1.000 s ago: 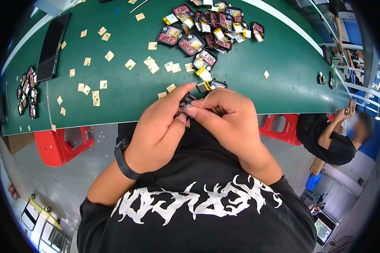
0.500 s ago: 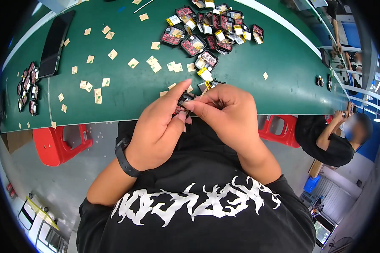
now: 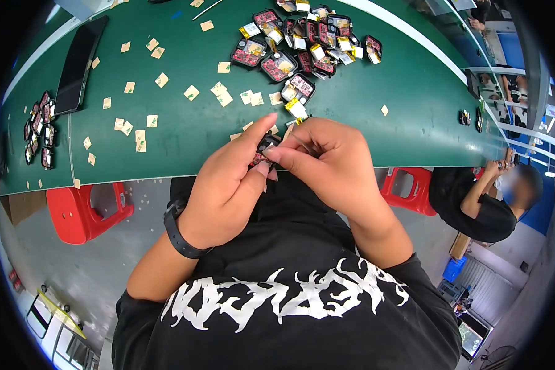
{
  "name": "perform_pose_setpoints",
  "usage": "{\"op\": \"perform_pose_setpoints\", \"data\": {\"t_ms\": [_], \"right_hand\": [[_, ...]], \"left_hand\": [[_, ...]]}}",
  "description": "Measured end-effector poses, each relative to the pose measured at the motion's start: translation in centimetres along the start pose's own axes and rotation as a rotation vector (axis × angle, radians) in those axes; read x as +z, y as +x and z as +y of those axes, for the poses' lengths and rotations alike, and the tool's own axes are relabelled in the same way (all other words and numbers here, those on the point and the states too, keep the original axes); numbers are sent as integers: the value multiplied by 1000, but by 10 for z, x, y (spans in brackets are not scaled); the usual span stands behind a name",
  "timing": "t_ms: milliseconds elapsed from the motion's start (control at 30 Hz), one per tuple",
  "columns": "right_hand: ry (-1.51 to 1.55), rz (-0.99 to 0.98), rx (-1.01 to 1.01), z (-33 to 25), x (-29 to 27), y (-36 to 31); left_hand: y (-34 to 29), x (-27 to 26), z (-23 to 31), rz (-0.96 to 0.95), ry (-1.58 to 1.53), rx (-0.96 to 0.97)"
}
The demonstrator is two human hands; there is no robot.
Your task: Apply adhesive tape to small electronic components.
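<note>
Close to the table's front edge, my left hand is closed around a small black electronic casing with a red circuit board inside. Its thumb presses on the near side of the casing, and the fingers cover much of it. My right hand is closed in a pinch, thumb and fingertips against the casing's right side. Whatever lies between those fingertips is too small and hidden to make out. Just beyond the hands is another open casing with a silver-and-yellow battery hanging out on its near side.
Several similar casings pile up at the green table's far side; another cluster lies far left. Square beige adhesive pads are scattered left of centre, near a black flat panel. Red stools stand below. A person sits at right.
The view has shifted slightly, so the table's things appear a little further left. Both hands stay at the casing, and the right fingertips have moved only slightly.
</note>
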State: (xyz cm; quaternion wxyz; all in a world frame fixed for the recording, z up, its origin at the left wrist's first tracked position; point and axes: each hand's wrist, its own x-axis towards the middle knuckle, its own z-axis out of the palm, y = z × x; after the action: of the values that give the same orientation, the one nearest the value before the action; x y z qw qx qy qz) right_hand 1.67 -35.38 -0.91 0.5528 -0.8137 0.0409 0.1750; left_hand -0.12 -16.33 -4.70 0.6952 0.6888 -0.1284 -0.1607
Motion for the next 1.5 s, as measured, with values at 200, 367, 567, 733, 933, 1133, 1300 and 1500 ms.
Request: {"op": "perform_pose_setpoints", "data": {"t_ms": [200, 367, 567, 733, 933, 1133, 1300, 1500], "right_hand": [[112, 92, -53, 6, 2, 8], [74, -59, 47, -1, -6, 7], [118, -74, 10, -3, -4, 0], [172, -216, 12, -6, -3, -7], [346, -142, -56, -1, 12, -15], [452, -114, -24, -11, 15, -12], [393, -148, 9, -19, 10, -15], [465, -160, 14, -23, 11, -17]], "left_hand": [[-1, -9, -3, -89, -105, -32], [0, -7, 5, -100, -162, -100], [0, 3, 10, 100, -330, -161], [-4, -14, 16, -19, -91, -158], [-7, -17, 29, -46, -98, -145], [-12, -22, 34, -116, -271, -289], [-17, -31, 41, -164, -371, -314], [-23, -33, 43, -147, -218, -253]]}}
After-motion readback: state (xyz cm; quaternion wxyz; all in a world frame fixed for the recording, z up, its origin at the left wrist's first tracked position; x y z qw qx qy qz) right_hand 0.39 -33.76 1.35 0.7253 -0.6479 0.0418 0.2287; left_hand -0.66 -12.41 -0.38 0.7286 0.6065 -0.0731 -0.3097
